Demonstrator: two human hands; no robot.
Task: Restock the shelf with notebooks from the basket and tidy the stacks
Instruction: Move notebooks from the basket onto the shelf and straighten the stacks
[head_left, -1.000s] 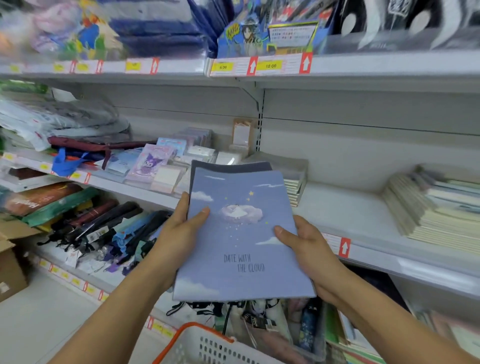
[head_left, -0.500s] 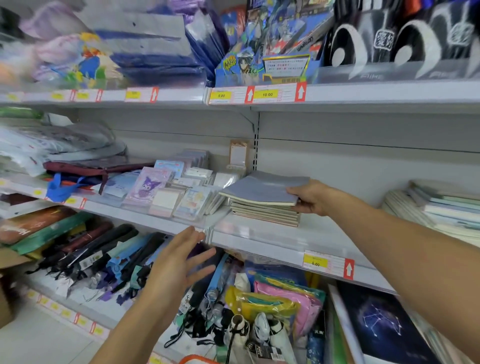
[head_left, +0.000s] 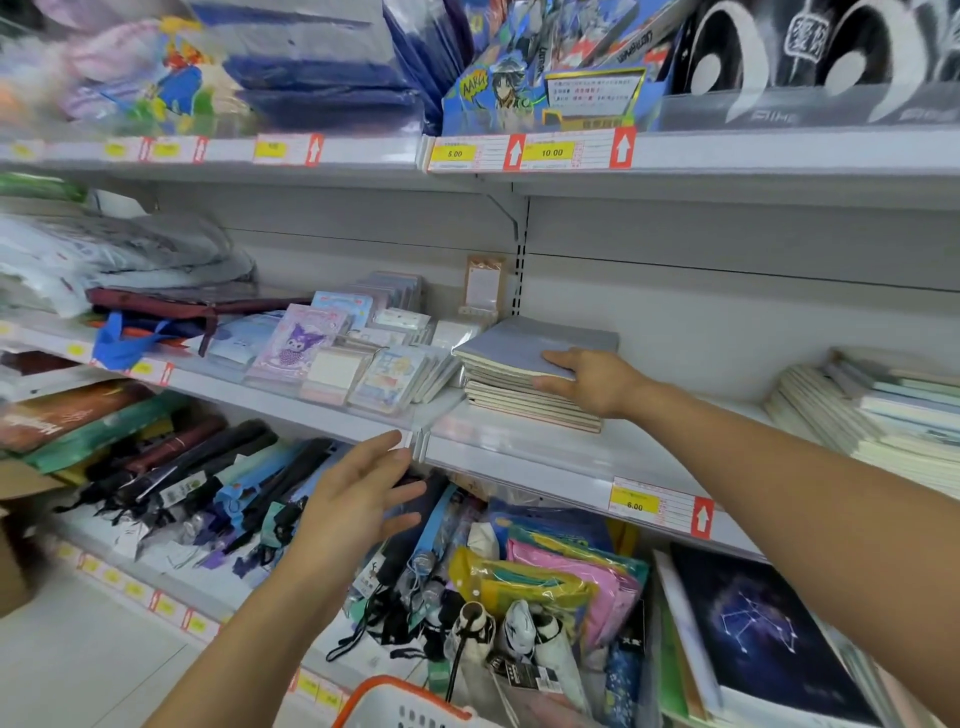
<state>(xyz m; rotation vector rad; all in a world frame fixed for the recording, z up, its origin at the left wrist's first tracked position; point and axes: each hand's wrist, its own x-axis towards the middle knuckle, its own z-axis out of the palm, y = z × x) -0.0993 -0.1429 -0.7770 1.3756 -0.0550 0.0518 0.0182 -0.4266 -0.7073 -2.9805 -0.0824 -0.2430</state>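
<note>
Likely a stationery shop: price-tagged shelves (head_left: 519, 452) of goods.

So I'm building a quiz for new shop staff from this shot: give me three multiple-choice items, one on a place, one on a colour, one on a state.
1. Where does the stack of notebooks stand?
A. on the middle shelf
B. in the basket
C. on the floor

2. What colour is the basket rim?
A. green
B. orange
C. black

3. What is the left hand doing?
A. gripping an umbrella
B. holding a notebook
C. hovering open, holding nothing

Answers: 1 A, the stack lies on the middle shelf above the 6.00 price tag, with the right hand holding its edge. 2 B, the rim at the bottom of the view is orange over white mesh. 3 C, its fingers are spread in front of the shelf edge, with nothing in them.
</note>
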